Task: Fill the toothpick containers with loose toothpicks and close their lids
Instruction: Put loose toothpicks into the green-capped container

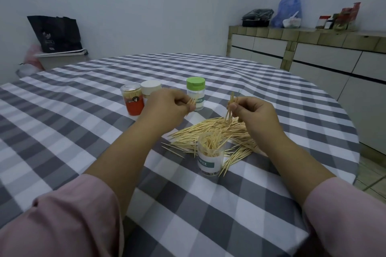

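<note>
Head view of the filling step. The left hand (167, 103) pinches a small bundle of toothpicks between curled fingers, just in front of the green-lidded container (196, 93). The right hand (249, 110) grips a second, looser bundle, its tips fanning down toward the loose toothpicks (211, 133) heaped on the counter (83, 131). The open container (211, 155) stands at the near edge of the heap, lidless and partly filled, with sticks leaning at mixed angles inside.

Technique, as judged: each bundle is best squared parallel, ends tapped level, then lowered upright into the mouth. Sticks that enter askew will likely bridge the opening and block later handfuls. The leaning contents may need straightening first.

Materials: the toothpicks are thin, pale wooden slivers with pointed ends, light and prone to scatter. The open container is a clear plastic cylinder with a white label and a teal band. Farther back stand a red-labelled container (132, 101) with a clear lid and a white-capped container (150, 87), both closed. The checked grey-and-white cloth covering the counter is smooth with slight ripples.
</note>
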